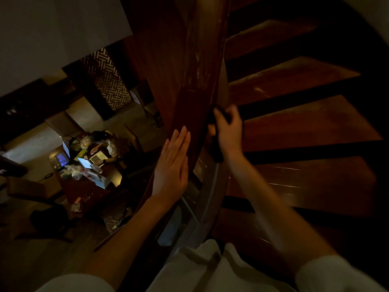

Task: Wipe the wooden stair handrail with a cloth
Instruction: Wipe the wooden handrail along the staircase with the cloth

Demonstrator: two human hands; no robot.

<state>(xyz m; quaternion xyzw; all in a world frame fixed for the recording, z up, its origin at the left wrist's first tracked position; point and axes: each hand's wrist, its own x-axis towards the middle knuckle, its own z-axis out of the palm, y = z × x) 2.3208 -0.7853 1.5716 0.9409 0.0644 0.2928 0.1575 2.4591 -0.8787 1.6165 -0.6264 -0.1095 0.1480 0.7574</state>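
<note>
Left hand point(171, 165) rests flat on the handrail point(195, 85); right hand point(228, 128) grips a dark cloth point(216, 152) against it

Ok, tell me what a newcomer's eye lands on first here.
The broad wooden handrail runs up the middle, with the left hand lying flat on it. The right hand grips a dark cloth against the rail's right edge. Far below at left, glowing laptops stand out in the dark.

Dim warm light, deep shadows, right forearm point(273, 209) motion-blurred, wide-angle bending at edges
</note>
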